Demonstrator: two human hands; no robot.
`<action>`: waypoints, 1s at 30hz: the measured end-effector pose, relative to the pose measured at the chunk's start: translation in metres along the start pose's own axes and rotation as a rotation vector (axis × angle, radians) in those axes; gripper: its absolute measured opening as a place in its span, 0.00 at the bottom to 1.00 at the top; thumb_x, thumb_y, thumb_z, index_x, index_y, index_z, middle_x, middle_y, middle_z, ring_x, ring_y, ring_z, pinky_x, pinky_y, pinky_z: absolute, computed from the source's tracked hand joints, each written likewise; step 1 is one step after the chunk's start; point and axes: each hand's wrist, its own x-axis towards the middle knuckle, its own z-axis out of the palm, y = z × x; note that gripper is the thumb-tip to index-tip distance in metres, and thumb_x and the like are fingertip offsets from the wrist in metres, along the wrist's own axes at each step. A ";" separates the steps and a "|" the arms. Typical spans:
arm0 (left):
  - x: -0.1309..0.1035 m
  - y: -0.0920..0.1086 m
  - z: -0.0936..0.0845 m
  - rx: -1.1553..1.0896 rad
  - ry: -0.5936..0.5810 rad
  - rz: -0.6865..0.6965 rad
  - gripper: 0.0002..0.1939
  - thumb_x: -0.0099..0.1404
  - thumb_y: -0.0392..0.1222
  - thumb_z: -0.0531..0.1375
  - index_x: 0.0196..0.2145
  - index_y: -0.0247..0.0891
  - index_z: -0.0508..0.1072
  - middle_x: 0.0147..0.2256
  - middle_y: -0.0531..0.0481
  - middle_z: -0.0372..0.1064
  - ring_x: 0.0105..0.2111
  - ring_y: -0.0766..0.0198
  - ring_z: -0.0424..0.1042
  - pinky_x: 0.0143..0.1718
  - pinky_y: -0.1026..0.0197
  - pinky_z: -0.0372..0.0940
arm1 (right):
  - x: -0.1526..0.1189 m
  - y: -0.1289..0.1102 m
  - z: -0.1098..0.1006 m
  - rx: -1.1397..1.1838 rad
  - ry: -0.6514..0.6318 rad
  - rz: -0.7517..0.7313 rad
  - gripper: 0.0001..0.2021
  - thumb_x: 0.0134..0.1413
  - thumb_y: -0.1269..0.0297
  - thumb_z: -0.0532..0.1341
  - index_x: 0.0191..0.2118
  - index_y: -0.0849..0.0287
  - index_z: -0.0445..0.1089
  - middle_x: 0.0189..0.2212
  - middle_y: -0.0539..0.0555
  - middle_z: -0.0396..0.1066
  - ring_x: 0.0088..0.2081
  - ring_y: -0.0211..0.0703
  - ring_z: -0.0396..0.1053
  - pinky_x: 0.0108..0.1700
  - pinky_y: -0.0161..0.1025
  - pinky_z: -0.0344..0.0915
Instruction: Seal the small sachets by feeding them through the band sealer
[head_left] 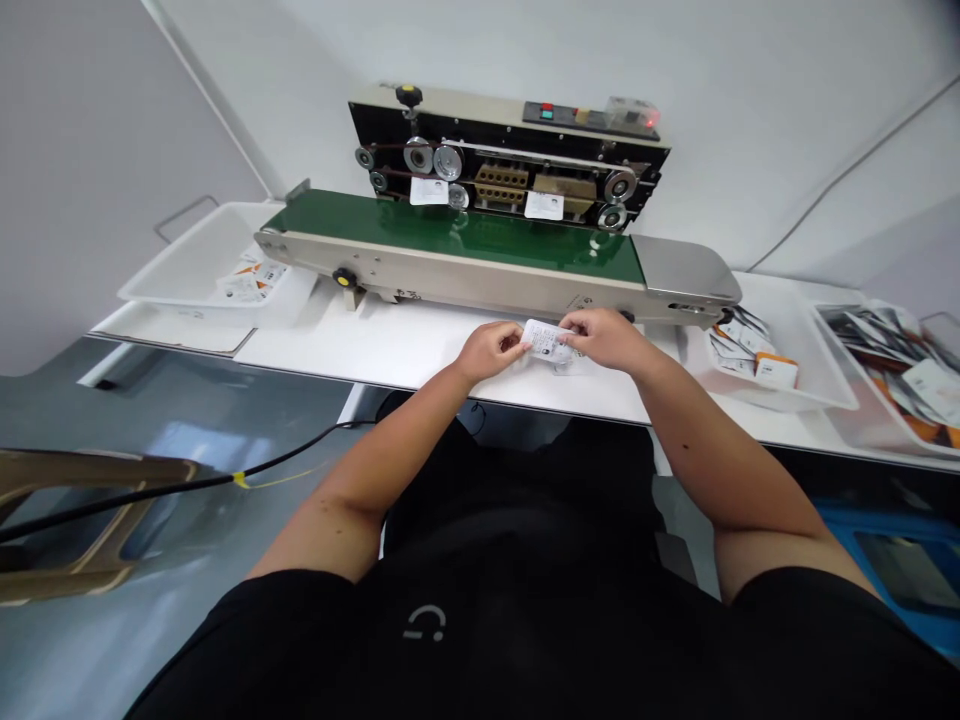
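A small white printed pouch (547,341) is held between both my hands, above the front part of the white table. My left hand (489,350) pinches its left edge, and my right hand (601,337) grips its upper right side. Just behind my hands runs the green conveyor belt (495,243) of a band sealing machine (510,150). Two similar pouches hang in that machine: one pouch (544,205) right of centre and another pouch (430,191) toward the left. Something pale or clear, hard to make out, lies on the table under my right hand.
On the left, a white bin (187,305) holds several pouches. To the right stand a white bin (825,395) with black, white and orange pouches and a fuller bin (862,425) beyond it. A brown stool (112,560) and a black cable (300,447) are at lower left.
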 end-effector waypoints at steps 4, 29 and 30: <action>0.000 -0.001 0.001 -0.032 0.021 -0.040 0.18 0.73 0.53 0.61 0.29 0.39 0.72 0.25 0.53 0.69 0.26 0.64 0.65 0.30 0.61 0.58 | -0.005 -0.003 -0.007 0.005 -0.039 0.018 0.10 0.61 0.57 0.64 0.40 0.55 0.80 0.27 0.51 0.75 0.27 0.41 0.66 0.32 0.40 0.54; -0.006 0.006 0.002 0.276 0.042 0.128 0.19 0.78 0.57 0.57 0.42 0.41 0.79 0.37 0.47 0.78 0.34 0.61 0.75 0.36 0.59 0.64 | -0.005 -0.019 0.048 0.480 0.268 0.087 0.18 0.58 0.46 0.67 0.43 0.54 0.73 0.31 0.51 0.74 0.29 0.42 0.73 0.31 0.39 0.70; -0.007 0.007 0.002 0.260 0.017 0.123 0.18 0.76 0.58 0.59 0.44 0.41 0.79 0.38 0.47 0.79 0.33 0.61 0.75 0.37 0.59 0.65 | -0.002 -0.019 0.044 0.438 0.314 0.090 0.16 0.58 0.48 0.67 0.43 0.54 0.73 0.29 0.51 0.72 0.28 0.42 0.72 0.31 0.40 0.69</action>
